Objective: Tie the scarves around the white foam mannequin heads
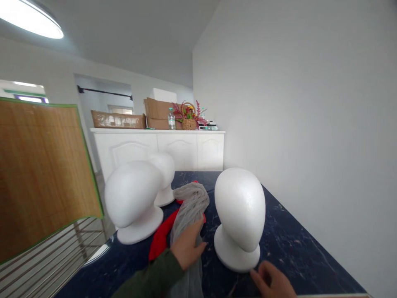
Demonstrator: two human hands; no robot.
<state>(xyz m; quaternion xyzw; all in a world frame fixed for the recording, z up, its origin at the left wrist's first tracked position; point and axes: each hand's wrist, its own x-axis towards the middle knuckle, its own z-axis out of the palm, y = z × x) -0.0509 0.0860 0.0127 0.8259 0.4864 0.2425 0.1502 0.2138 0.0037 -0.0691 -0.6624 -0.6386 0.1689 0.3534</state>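
While the left hand (187,244) lies on grey mesh fabric (190,207) over a red cloth (161,240), its grip unclear, the right hand (273,280), fingers loosely open, rests near a white foam mannequin head (239,209) on the dark marble table (297,236).

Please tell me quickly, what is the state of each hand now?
Left hand: on the gray fabric, grip cannot be told.
Right hand: open, holding nothing.

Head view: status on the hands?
Left hand on grey mesh fabric, red cloth beneath. Right hand at base of foam head. Another foam head at left.
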